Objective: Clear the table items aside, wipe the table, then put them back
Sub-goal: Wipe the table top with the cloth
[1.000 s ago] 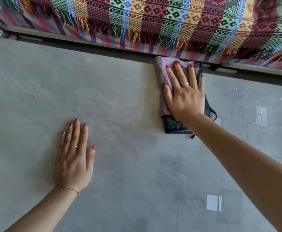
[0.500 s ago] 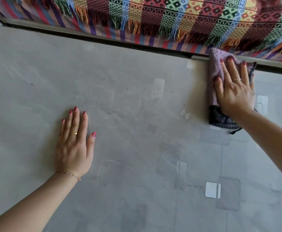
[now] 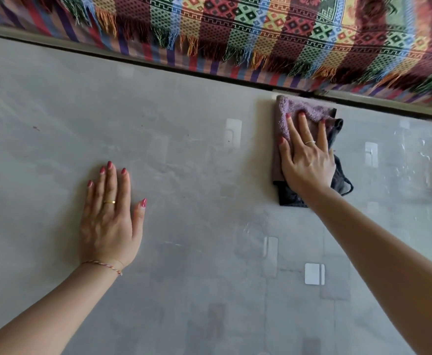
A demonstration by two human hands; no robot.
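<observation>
The right hand (image 3: 308,162) lies flat on a folded terry cloth, lilac on top and dark grey underneath (image 3: 285,108), with the fingers straight and slightly spread; it presses the cloth down and does not curl round it, so the grip is an open, pushing one. The cloth touches the smooth pale grey table top (image 3: 184,252) and its far end lies just beside the far edge of the table, a little right of the middle of that edge. The left hand (image 3: 110,219) is also flat with straight fingers, resting with the palm on the table well apart from the cloth, on the near left side of it; it holds nothing and seems only to support the body. Beyond the far edge of the table hangs a woven, fringed blanket with many-coloured diamond patterns (image 3: 273,34), which does not touch the cloth. On the table itself I see only pale reflections and some faint marks, and no objects. From this I judge that the first step, clearing the items aside, is done, and the wiping is now in progress near the far edge. How much of the surface is already wiped I cannot tell. Finishing the wipe and putting the items back are left, and those items are out of view.
</observation>
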